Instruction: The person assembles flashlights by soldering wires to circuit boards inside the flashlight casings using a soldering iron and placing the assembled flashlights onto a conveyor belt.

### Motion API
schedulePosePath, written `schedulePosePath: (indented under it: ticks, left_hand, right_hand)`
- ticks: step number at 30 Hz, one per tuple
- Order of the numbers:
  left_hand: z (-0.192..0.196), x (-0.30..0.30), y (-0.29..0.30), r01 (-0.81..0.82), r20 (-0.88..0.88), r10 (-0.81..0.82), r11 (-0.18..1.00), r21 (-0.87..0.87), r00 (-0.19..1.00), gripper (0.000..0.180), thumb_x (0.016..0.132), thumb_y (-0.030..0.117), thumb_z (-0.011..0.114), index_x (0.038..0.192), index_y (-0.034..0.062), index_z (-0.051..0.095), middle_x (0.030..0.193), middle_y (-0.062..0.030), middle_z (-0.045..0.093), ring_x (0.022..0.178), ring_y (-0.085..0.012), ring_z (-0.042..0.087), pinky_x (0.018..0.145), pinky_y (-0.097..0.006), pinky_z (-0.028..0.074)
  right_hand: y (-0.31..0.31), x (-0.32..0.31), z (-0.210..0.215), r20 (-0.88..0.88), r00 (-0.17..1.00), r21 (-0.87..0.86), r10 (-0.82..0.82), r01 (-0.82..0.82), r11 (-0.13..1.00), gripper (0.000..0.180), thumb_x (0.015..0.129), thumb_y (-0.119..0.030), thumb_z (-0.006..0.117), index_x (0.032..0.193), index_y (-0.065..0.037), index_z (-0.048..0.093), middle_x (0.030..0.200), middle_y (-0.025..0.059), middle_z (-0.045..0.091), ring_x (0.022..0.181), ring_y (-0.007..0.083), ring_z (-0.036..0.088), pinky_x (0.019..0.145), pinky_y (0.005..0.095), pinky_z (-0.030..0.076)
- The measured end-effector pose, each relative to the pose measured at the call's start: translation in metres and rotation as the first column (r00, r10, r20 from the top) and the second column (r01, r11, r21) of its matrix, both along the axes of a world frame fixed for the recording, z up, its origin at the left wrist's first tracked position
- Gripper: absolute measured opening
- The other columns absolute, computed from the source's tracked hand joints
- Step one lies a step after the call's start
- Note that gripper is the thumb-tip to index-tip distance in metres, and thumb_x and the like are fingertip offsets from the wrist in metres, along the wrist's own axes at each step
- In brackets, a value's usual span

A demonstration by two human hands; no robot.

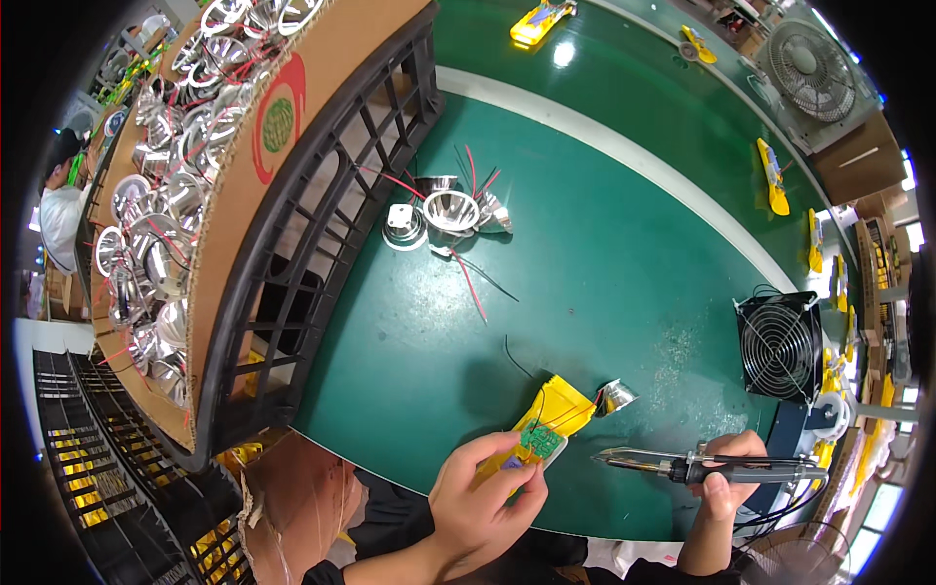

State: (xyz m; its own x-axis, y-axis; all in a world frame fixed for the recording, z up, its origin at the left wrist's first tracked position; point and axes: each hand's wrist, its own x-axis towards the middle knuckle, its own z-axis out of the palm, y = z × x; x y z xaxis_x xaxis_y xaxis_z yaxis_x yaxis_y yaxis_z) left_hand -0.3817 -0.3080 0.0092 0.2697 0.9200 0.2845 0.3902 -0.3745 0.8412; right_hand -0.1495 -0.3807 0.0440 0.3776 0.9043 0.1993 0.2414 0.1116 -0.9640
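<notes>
Green bench (604, 283): fan (780, 346), reflectors (448, 210).

A green table (624, 283) carries everything here, with a pale stripe (624, 146) running across it well beyond the hands. Just ahead of the left hand (483, 502) a yellow case (558, 402) rests on the green top, a small silver reflector (616, 396) touching its far right corner. Farther out from the left hand lies a cluster of silver reflectors (448, 213) with red and black wires (473, 283) trailing toward the hands. Beyond the right hand (726, 478), to its right, a black fan (780, 346) stands upright. Well ahead, past the stripe, more yellow cases (773, 177) lie on the far green strip. Left of the left hand a black crate (312, 253) sits on the table.
</notes>
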Motion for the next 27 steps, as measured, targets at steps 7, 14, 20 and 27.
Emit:
schedulePosePath:
  ticks: [7,14,20,27]
  left_hand:
    - [0.007,0.002,0.008,-0.003,-0.082,0.002,1.000,-0.015,0.997,0.020,0.057,-0.002,0.068,0.072,0.0048,0.058,0.093,-0.0125,0.054,0.071,-0.0196,0.059,0.060,-0.025,0.048]
    - [0.016,0.008,0.014,0.003,-0.124,-0.003,1.000,-0.003,0.992,0.019,0.057,-0.001,0.068,0.071,0.0049,0.056,0.090,-0.0114,0.055,0.064,-0.0179,0.058,0.056,-0.025,0.047]
    - [0.016,0.009,0.015,-0.008,-0.152,0.009,1.000,0.010,0.988,0.020,0.056,0.000,0.069,0.070,0.0057,0.056,0.088,-0.0086,0.057,0.060,-0.0169,0.056,0.053,-0.024,0.045]
    - [0.014,0.009,0.012,-0.015,-0.167,0.014,1.000,-0.007,0.986,0.020,0.056,0.000,0.069,0.069,0.0078,0.056,0.088,-0.0053,0.057,0.062,-0.0164,0.055,0.054,-0.025,0.042]
  right_hand:
    - [0.034,-0.022,0.002,-0.089,0.991,-0.099,0.103,-0.112,0.989,0.024,0.066,-0.015,0.065,0.073,0.003,0.050,0.055,0.0106,0.056,0.042,0.0132,0.054,0.039,0.0222,0.044]
    - [0.043,-0.024,-0.002,-0.155,0.981,-0.092,0.114,-0.129,0.987,0.024,0.067,-0.016,0.064,0.071,0.002,0.049,0.054,0.0105,0.056,0.042,0.0135,0.055,0.040,0.0223,0.044]
    - [0.040,-0.021,-0.007,-0.128,0.985,-0.109,0.116,-0.130,0.986,0.022,0.065,-0.015,0.065,0.070,0.002,0.051,0.055,0.0100,0.056,0.041,0.0135,0.055,0.040,0.0217,0.044]
    - [0.039,-0.021,-0.012,-0.076,0.988,-0.120,0.138,-0.146,0.982,0.032,0.067,-0.022,0.066,0.073,0.000,0.044,0.053,0.0071,0.046,0.036,0.0077,0.040,0.034,0.0192,0.034]
